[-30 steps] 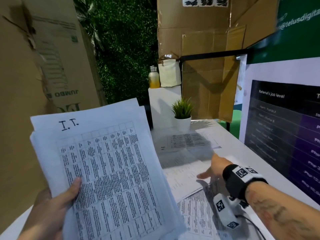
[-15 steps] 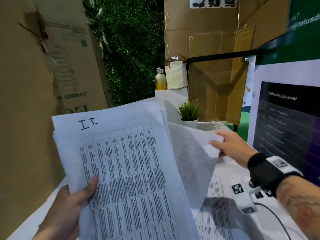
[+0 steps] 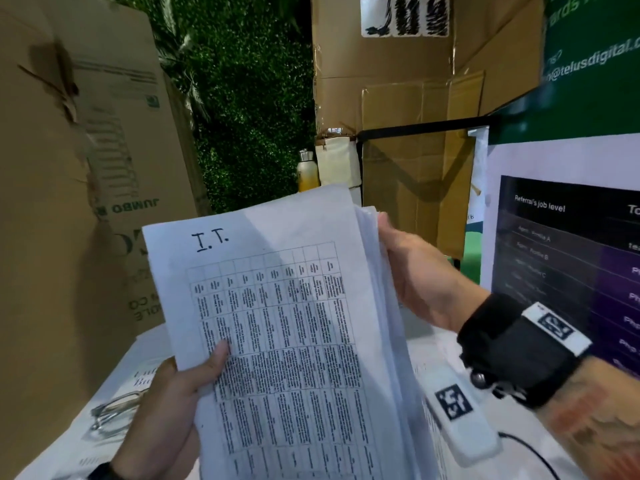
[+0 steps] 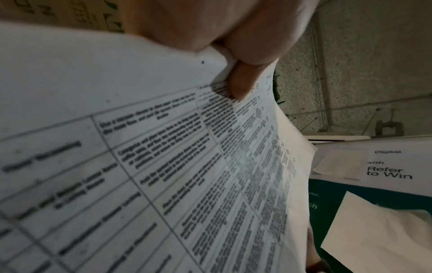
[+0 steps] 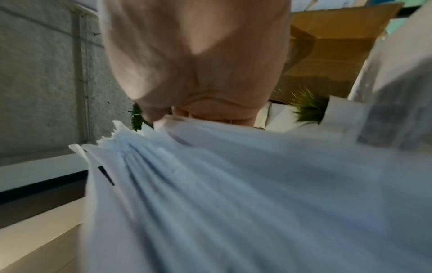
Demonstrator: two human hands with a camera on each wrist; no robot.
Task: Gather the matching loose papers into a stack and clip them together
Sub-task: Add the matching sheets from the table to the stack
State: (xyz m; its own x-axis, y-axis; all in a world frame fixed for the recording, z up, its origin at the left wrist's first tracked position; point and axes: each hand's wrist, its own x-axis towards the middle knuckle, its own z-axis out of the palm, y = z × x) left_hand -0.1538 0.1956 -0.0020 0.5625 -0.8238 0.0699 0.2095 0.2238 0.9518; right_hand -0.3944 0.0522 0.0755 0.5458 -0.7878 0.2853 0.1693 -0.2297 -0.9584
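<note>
Squaring a sheaf of "I.T." table sheets (image 3: 294, 341) held above the bench (image 3: 114, 403), the left hand (image 3: 166, 410) pinches its lower-left edge while the right hand (image 3: 426, 282) grips the fanned right edge. Best tapped flush before clipping. The sheaf stands portrait, heading away from the person, leaning slightly left.

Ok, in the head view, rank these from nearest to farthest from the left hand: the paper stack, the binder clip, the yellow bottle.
From the left hand:
1. Paper stack: held in it, thumb on the front sheet.
2. Binder clip: on the table just left of the hand.
3. Yellow bottle: far back, above the stack's top edge.
</note>
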